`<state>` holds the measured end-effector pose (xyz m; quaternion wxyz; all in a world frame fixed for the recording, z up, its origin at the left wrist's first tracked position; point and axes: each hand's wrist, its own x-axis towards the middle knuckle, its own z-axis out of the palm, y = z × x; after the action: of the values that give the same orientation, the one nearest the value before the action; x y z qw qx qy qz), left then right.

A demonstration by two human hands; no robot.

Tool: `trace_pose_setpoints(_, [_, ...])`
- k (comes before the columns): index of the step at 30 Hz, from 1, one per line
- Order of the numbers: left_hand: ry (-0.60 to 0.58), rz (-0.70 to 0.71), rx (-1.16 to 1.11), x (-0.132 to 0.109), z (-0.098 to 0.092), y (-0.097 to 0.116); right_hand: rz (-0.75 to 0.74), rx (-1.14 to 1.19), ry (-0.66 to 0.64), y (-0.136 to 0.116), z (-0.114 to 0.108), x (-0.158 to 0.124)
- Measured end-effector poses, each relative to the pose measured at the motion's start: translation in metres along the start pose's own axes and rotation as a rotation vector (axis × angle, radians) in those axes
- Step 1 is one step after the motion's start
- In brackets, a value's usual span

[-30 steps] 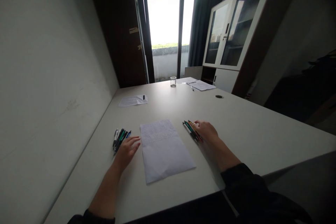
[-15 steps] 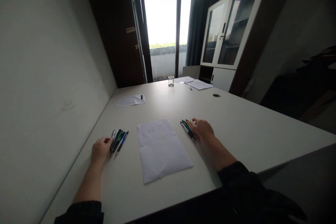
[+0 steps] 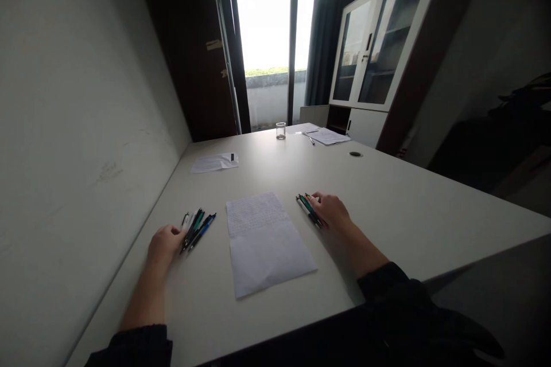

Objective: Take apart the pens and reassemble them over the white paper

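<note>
My left hand (image 3: 163,246) lies at the left of a loose bunch of pens (image 3: 195,230). Its fingers are curled in against the pens' left side, with the fingertips partly hidden. Green, black, white and blue show among these pens, which lie fanned on the table. On the other side, my right hand (image 3: 330,210) is bent over a smaller bunch of pens (image 3: 307,209), fingers closed on its right edge. A green pen and a dark one show there, with bits of red and yellow under the fingers. Between the hands lies a sheet of paper (image 3: 271,258) with writing across its far half.
The white table (image 3: 400,200) meets a wall (image 3: 99,126) on the left. Farther back are a glass jar (image 3: 280,131), a plastic-looking packet (image 3: 214,163), stacked papers (image 3: 328,136), a single pen (image 3: 311,140) and a round cable hole (image 3: 355,154).
The pens by my left hand have shifted slightly, the blue one's far end moving right and away. My right hand has crept a little left over its pens, covering more of the yellow one.
</note>
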<state>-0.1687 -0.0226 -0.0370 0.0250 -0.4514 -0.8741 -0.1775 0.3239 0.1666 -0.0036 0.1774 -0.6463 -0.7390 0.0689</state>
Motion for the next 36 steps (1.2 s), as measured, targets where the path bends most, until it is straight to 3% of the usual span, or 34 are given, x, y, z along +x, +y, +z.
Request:
trace_pose_setpoints(6, [0.002, -0.036, -0.023, -0.003, -0.005, -0.001, -0.019, 0.030, 0.007, -0.002, 0.000, -0.001])
trace_pose_setpoints(14, [0.032, 0.064, -0.026, -0.005, -0.004, 0.002, -0.030, 0.033, -0.008, -0.005, -0.002, -0.003])
trace_pose_setpoints(23, [-0.088, -0.005, -0.048, -0.006, -0.013, 0.005, -0.058, 0.057, -0.044, -0.003, 0.003, -0.001])
trace_pose_setpoints(28, [-0.051, -0.069, -0.029, -0.008, -0.015, 0.005, -0.067, 0.080, -0.024, -0.002, 0.004, 0.000])
trace_pose_setpoints(32, [0.039, -0.084, -0.237, -0.009, -0.019, 0.006, -0.062, 0.100, 0.003, -0.003, 0.002, -0.001])
trace_pose_setpoints(36, [0.100, -0.070, -0.754, -0.019, -0.028, 0.027, -0.066, 0.134, 0.042, -0.005, -0.001, -0.002])
